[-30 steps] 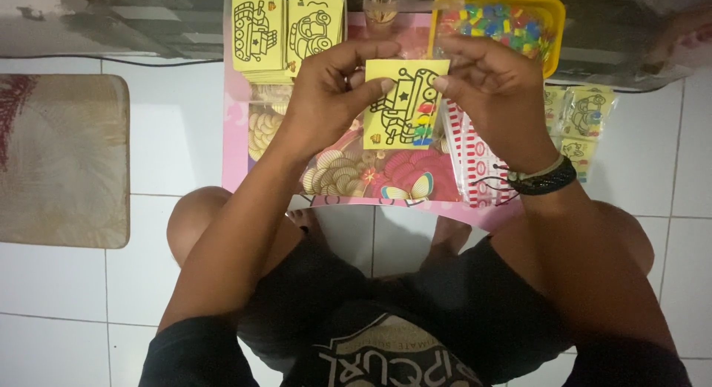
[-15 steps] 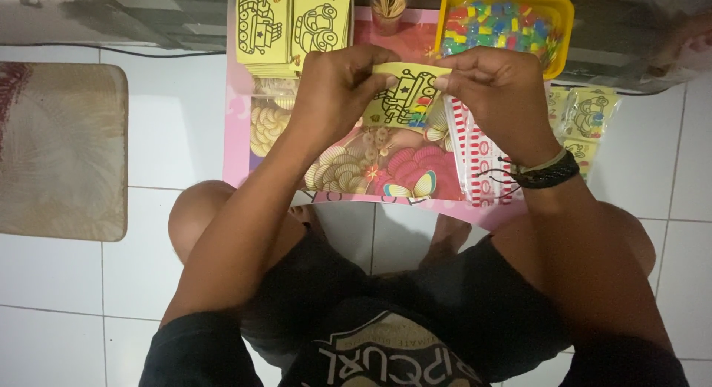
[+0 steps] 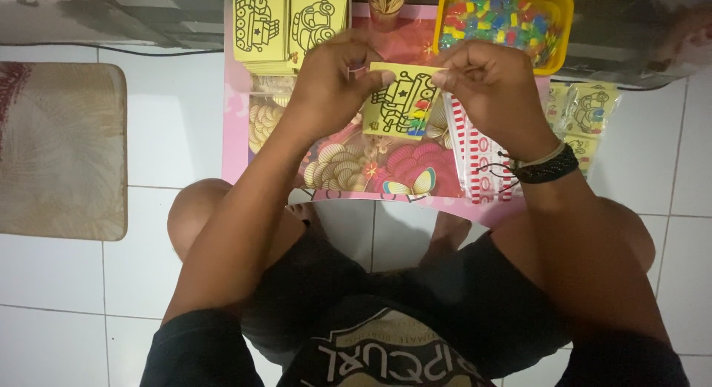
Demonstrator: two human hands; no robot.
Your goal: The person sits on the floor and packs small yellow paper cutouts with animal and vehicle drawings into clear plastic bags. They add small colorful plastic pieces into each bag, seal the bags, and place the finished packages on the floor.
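I hold a small yellow card [image 3: 400, 101] printed with a black outline of a vehicle, partly filled with coloured patches. My left hand [image 3: 335, 83] pinches its left edge and my right hand [image 3: 486, 86] pinches its right edge. A black braided wristband sits on my right wrist. The card hangs above a pink patterned board [image 3: 356, 168] on the floor between my knees.
Two stacks of similar yellow outline cards [image 3: 289, 20] lie at the board's far edge, next to a small cup of sticks [image 3: 387, 1]. A yellow tray [image 3: 504, 23] holds several coloured packets. Clear bags with red stripes [image 3: 478, 153] and packaged cards [image 3: 586, 112] lie right. A beige mat [image 3: 59, 149] lies left.
The card was tilted nearly edge-on half a second ago and now faces up again. Both hands stayed on it and shifted slightly.
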